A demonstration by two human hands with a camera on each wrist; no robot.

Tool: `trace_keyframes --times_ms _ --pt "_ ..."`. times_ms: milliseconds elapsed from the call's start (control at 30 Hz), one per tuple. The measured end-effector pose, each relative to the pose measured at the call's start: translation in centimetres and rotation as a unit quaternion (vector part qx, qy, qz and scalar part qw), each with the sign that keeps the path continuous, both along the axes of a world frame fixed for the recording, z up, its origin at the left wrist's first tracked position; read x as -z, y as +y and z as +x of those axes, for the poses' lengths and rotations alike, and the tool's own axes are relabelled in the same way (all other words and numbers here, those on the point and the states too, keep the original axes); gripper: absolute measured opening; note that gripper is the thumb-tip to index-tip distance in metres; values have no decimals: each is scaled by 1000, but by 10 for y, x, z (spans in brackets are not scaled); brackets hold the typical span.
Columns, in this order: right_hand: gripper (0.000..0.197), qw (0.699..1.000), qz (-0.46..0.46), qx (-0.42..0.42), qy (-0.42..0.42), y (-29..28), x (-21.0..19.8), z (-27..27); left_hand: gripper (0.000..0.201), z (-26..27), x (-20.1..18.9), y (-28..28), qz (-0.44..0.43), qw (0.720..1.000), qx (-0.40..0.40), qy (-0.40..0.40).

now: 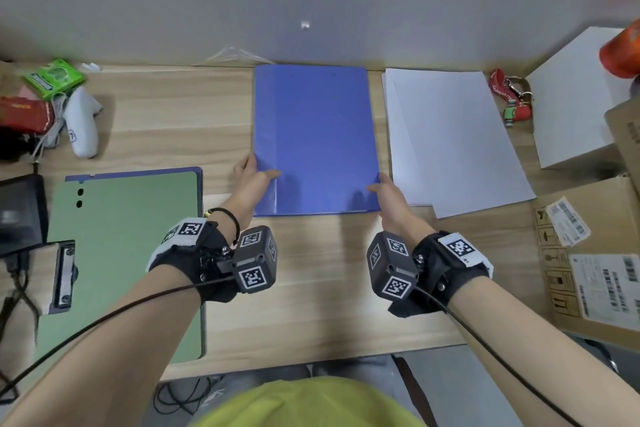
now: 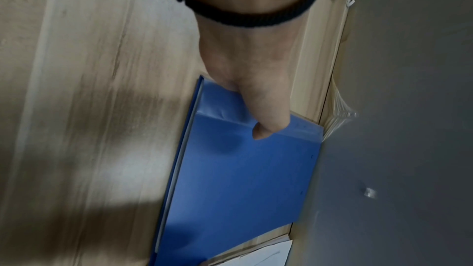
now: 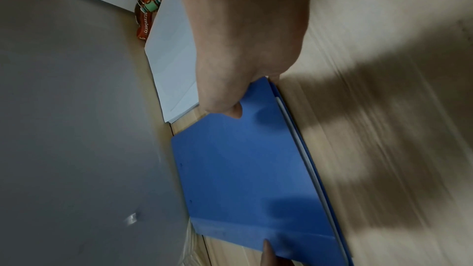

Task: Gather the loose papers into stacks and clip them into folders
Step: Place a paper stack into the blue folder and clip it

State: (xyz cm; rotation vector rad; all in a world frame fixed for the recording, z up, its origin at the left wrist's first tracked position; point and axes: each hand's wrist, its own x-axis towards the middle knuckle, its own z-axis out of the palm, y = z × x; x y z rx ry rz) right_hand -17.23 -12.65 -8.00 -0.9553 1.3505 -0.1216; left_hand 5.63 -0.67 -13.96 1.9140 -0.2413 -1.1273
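Light wood desk (image 1: pixel 311 288) against a grey wall. My left hand (image 1: pixel 250 177) pinches the left edge of the closed blue plastic folder (image 1: pixel 315 135), thumb on top; my right hand (image 1: pixel 389 192) pinches its lower right corner. Folder sits frame centre, long axis running away from me. Loose white paper stack (image 1: pixel 453 139) lies just right of it, nearer my right hand.

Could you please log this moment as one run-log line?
left hand: grips blue folder | right hand: grips folder | folder: closed | papers: loose, right of folder
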Motion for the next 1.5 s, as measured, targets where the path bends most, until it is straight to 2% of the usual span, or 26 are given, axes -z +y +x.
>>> trace_keyframes --times_ms 67,133,200,233,300,400,500,567,633,733,933,1167,1400,1500 --pt "48 1000 9 -17 -18 -2 -13 1 81 4 3 -2 19 999 23 -20" --pt "38 999 15 -29 -29 -8 -24 -9 76 1 -9 -5 27 998 44 -42" --pt "47 999 4 -1 -33 -20 -35 -30 70 -1 -11 -4 40 994 71 -66" --pt "50 999 -21 26 -31 -29 -39 -47 75 -6 -14 -5 51 991 86 -89" --pt "42 993 -82 78 -19 -44 -44 -76 93 -7 -8 0 71 980 109 -148" --pt "42 984 -148 79 67 -58 -39 -117 102 -14 -9 2 70 971 122 -193" --pt "45 981 -132 -12 140 -54 -26 -131 104 -19 -15 0 87 963 152 -204" --pt "50 966 -138 -111 187 -47 -15 -127 101 -21 -18 -1 107 956 172 -212" --pt "57 931 -179 -222 230 -38 -9 -117 100 -22 -20 -2 115 953 180 -215" --pt "63 904 -203 -283 247 -31 -4 -104 100 -23 -22 -2 117 954 179 -210" --pt "69 889 -251 -289 252 -36 6 -84 99 -24 -28 -1 112 956 181 -202" --pt "61 884 -266 -303 236 -31 16 -72 98 -29 -33 -1 112 959 172 -195" --pt "67 891 -288 -255 242 -41 22 -50 96 -29 -36 0 106 962 171 -185" --pt "70 882 -316 -237 256 -49 28 -37 96 -29 -36 0 106 963 171 -179"
